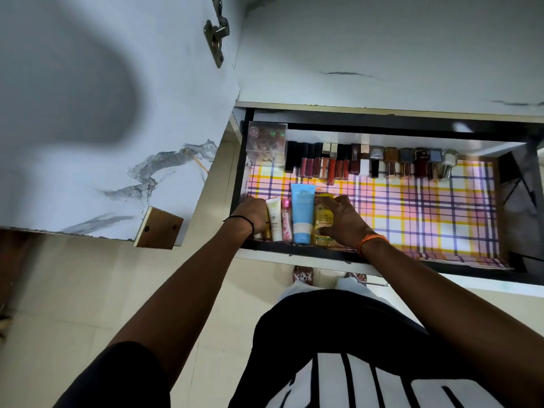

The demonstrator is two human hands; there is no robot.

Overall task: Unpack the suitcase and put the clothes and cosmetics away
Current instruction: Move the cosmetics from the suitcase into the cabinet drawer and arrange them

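an open cupboard door (pixel 117 119) with marble pattern fills the upper left, a metal hinge (pixel 216 30) at its top edge. right of it a drawer (pixel 368 257) stands pulled out, lined with a plaid sheet (pixel 426 213). in the drawer's far left corner sits a clear plastic box (pixel 267 142); along the far edge runs a row of lip glosses (pixel 321 161), then nail polish bottles (pixel 412 161) toward the right. at the near left corner the left hand (pixel 253 214), a black thread on its wrist, has its fingers curled down around small gold-capped items (pixel 266 231) that are mostly hidden. just beside it, lying in a row against the near edge, are a white tube (pixel 275 219), a pink tube (pixel 286 220) and a blue tube (pixel 302 216). touching the blue tube, a yellow bottle (pixel 321 220) lies under the right hand (pixel 343 220), whose fingers and thumb curl round it; an orange thread circles that wrist. below the drawer edge, sandalled feet (pixel 303 276) stand on the tiled floor (pixel 88 290).
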